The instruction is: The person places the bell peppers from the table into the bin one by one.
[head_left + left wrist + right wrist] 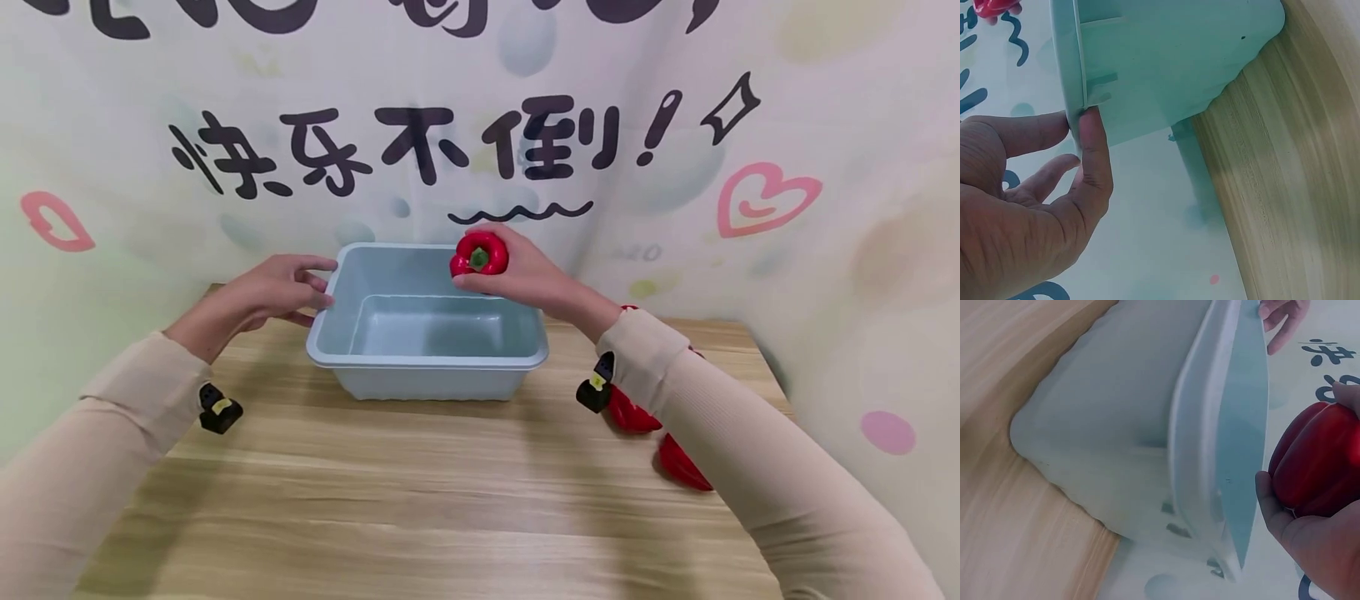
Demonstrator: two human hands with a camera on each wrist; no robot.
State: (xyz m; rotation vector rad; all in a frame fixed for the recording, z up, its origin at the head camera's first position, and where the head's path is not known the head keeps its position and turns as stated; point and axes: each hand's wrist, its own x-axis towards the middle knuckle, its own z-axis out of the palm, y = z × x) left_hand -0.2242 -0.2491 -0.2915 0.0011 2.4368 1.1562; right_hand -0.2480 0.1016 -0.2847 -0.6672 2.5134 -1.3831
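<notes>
A light blue plastic basin (427, 362) stands near the back of the wooden table. My left hand (281, 292) pinches its left rim, thumb on one side and fingers on the other, as the left wrist view shows up close at the rim (1067, 69). Over the basin's back right part, my right hand (521, 271) grips a red bell pepper (491, 252) with its green stem facing the head camera. In the right wrist view the glossy pepper (1316, 462) sits above rim height, fingers curled round it. The basin's inside floor shows bare.
More red peppers (682, 465) lie on the table's right side, partly hidden under my right sleeve (720, 417). A printed cloth (420, 67) with black characters hangs right behind the table (420, 500). Small black devices (220, 408) are strapped at both wrists.
</notes>
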